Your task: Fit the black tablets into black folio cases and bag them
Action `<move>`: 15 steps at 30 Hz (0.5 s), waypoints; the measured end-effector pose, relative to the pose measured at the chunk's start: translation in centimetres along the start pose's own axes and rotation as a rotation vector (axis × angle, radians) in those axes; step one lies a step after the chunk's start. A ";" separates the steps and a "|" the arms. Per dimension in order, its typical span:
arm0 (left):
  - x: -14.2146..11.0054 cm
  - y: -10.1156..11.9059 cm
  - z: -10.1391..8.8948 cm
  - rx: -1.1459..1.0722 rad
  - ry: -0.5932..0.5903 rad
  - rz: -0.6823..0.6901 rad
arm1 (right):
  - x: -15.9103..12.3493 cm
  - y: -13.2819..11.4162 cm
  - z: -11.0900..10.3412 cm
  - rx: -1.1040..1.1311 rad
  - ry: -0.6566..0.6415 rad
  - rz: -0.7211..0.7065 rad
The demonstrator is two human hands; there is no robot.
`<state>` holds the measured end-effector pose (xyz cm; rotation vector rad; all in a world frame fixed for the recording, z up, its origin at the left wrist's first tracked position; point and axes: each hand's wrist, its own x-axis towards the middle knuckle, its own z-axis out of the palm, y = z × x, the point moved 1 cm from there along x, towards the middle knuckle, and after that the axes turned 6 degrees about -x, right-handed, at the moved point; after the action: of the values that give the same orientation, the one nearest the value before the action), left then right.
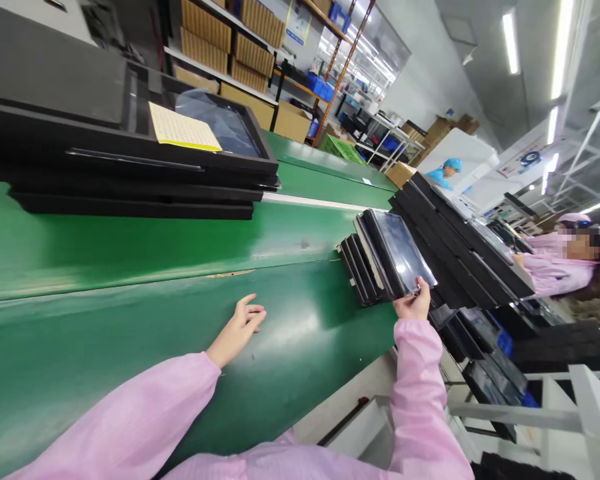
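My right hand [414, 301] grips the near corner of a flat black tablet-like device [403, 247], its thumb on the glossy, film-like face and its fingers out of sight below. Under this device is a short stack of similar black slabs [363, 270] with a pale layer among them, on the green work surface [300, 320]. My left hand [239, 327] hovers over or rests on the green surface, left of the stack; contact cannot be made out. Its fingers are loosely bent and apart, with nothing in them.
Black trays [145, 167] are piled at the left, with a yellow-edged paper slip [184, 127] on top. Another tall pile of black trays [460, 240] stands beyond my right hand. A co-worker in a pink sleeve [555, 273] is at the right. Shelves with cartons [253, 60] stand behind.
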<state>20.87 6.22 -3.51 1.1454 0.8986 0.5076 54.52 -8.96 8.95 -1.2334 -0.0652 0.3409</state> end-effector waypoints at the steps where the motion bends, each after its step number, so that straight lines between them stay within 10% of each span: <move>1: 0.2 -0.3 -0.2 0.000 -0.004 0.006 | 1.0 -0.4 -0.1 -0.009 0.017 -0.001; 15: 0.2 -1.0 0.3 0.087 0.021 0.077 | 4.9 1.1 -3.2 -0.243 0.134 0.137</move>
<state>21.15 5.86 -4.48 1.2596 0.9045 0.5479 59.66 -10.14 6.21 -1.5034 0.0964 0.3757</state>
